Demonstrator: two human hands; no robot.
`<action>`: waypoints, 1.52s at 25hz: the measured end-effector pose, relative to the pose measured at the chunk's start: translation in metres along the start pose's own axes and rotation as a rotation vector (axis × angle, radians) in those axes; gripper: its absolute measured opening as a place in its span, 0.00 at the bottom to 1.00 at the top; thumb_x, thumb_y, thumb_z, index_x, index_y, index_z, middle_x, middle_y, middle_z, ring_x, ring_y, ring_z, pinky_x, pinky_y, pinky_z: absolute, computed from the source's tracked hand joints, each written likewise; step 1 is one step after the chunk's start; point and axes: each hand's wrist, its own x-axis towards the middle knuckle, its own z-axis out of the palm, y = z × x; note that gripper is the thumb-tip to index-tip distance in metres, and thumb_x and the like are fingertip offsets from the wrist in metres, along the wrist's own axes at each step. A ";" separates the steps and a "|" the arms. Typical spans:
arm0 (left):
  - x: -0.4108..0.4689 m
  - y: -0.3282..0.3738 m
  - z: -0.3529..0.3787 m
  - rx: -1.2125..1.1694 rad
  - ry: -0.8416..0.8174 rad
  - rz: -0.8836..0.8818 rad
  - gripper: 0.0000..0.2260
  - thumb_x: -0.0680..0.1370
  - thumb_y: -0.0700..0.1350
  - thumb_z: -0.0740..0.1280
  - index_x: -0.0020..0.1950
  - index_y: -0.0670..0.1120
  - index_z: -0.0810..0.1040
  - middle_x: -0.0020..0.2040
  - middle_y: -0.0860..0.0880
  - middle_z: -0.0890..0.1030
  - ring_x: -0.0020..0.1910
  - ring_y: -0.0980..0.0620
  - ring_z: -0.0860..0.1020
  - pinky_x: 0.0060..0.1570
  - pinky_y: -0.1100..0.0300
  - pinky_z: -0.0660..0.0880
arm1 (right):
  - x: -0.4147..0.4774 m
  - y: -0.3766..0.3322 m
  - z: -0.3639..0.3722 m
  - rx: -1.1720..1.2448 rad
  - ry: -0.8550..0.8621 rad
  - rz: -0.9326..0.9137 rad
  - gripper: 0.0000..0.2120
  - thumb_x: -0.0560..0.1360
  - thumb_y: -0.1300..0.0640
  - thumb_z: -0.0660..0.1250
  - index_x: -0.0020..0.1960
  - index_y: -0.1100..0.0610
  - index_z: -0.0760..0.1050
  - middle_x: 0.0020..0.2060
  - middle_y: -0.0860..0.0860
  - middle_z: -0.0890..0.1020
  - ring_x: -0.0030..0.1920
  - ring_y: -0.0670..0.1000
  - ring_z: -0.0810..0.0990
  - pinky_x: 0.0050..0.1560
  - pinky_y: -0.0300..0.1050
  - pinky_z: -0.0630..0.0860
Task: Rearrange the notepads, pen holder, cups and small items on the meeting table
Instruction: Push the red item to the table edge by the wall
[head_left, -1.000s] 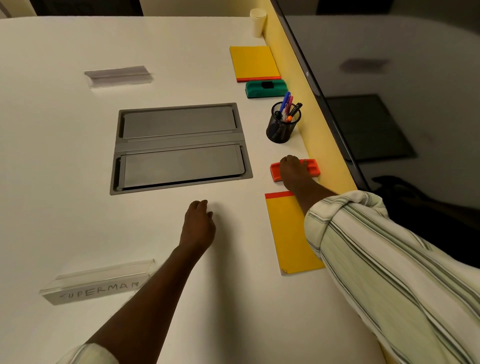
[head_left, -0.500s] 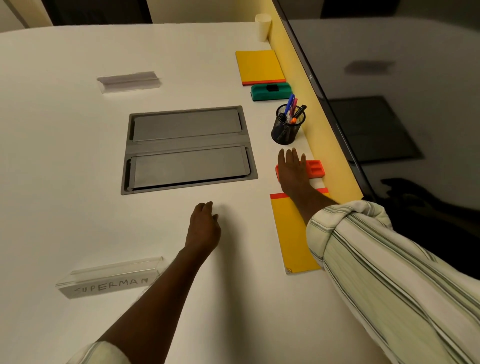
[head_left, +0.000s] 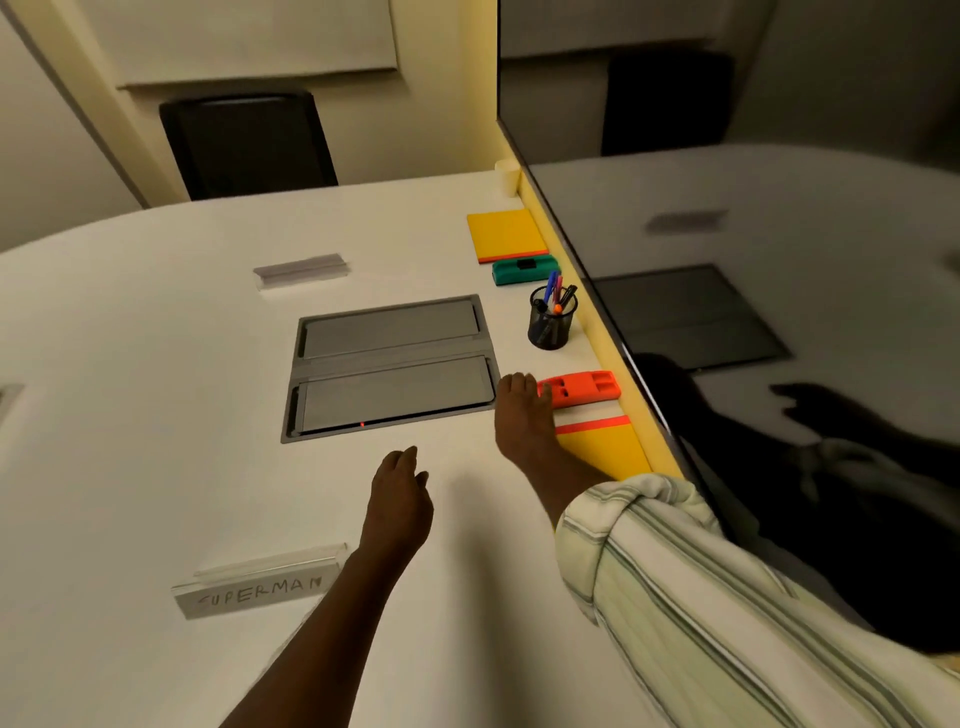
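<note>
Desk (head_left: 156, 364), white.
- Notepads, yellow, 2: far notepad (head_left: 506, 235) and near notepad (head_left: 602, 447), both along the right edge.
- Between them: green tray (head_left: 524, 270), 1; pen holder (head_left: 551, 325), 1; orange tray (head_left: 582, 388), 1.
- Cup (head_left: 506, 176), 1, at the far corner.
- Right hand (head_left: 519, 415): flat, grip slack, fingers touching the orange tray's left end.
- Left hand (head_left: 400, 499): on the desk, loosely curled, grip empty.

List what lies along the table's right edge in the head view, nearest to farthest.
near yellow notepad → orange slotted block → pen holder → green block → far yellow notepad → white cup
</note>
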 end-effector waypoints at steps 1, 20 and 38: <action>-0.008 0.003 -0.005 0.001 0.018 0.007 0.19 0.80 0.37 0.58 0.72 0.38 0.65 0.69 0.40 0.70 0.68 0.43 0.68 0.66 0.56 0.64 | -0.009 -0.005 -0.008 0.022 0.002 -0.013 0.26 0.71 0.59 0.66 0.67 0.62 0.64 0.61 0.59 0.71 0.63 0.57 0.69 0.64 0.57 0.66; -0.185 -0.020 -0.176 0.199 0.262 -0.088 0.22 0.82 0.46 0.57 0.74 0.40 0.60 0.70 0.41 0.69 0.70 0.43 0.64 0.67 0.55 0.61 | -0.175 -0.142 -0.117 0.317 0.080 -0.368 0.16 0.79 0.51 0.56 0.63 0.58 0.68 0.60 0.56 0.73 0.61 0.57 0.70 0.59 0.55 0.68; -0.471 -0.160 -0.342 0.255 0.614 -0.328 0.24 0.81 0.55 0.55 0.70 0.39 0.66 0.66 0.41 0.72 0.67 0.44 0.67 0.65 0.54 0.64 | -0.448 -0.353 -0.236 0.500 0.218 -0.836 0.19 0.81 0.46 0.53 0.61 0.61 0.68 0.55 0.57 0.74 0.57 0.60 0.72 0.54 0.56 0.70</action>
